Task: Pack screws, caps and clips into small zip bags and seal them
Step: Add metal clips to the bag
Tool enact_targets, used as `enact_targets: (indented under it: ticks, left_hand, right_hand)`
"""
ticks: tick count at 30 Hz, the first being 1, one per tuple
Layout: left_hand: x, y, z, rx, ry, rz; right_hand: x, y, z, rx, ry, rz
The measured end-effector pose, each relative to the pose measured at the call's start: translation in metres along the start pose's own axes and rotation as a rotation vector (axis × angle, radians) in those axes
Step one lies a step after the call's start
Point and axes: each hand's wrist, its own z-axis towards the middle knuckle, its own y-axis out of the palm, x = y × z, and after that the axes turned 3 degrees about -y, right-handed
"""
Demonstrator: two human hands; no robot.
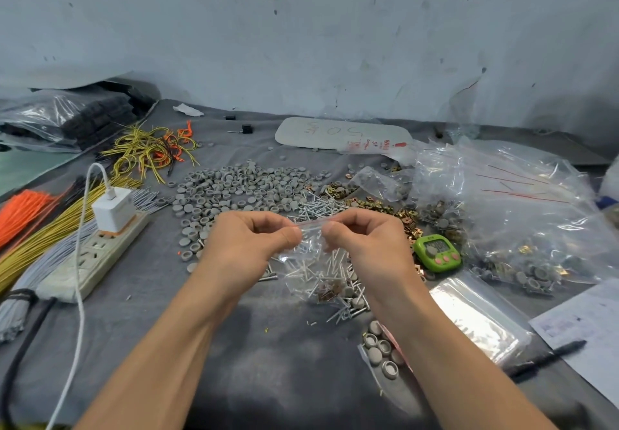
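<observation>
A small clear zip bag (315,272) hangs between my two hands above the grey table (254,346). White screws, a few brass clips and grey caps show inside it. My left hand (248,238) pinches the bag's red-lined top edge at its left end. My right hand (365,238) pinches the same edge at its right end. Behind the hands lies a wide heap of grey caps (241,191). Loose white screws (318,206) lie beside it, and brass clips (375,201) spread to the right.
A power strip (90,258) with a white charger (114,210) and cable lies at left, beside yellow, orange and grey wire bundles (40,228). At right are a green timer (437,252), filled bags (522,228), a stack of flat bags (475,315), paper and a pen (546,356).
</observation>
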Motion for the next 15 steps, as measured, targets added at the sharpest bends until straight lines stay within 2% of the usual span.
enact_targets:
  ticks: [8,15]
  left_hand:
    - [-0.0014,0.0056,-0.0025,-0.015,0.123,0.072]
    - [-0.0018,0.0081,-0.0012,-0.029,0.123,0.090]
  right_hand:
    - [-0.0057,0.0033,-0.0066,-0.044,-0.091,-0.131]
    - [-0.0058,0.0038,-0.0068,-0.048,-0.091,-0.122]
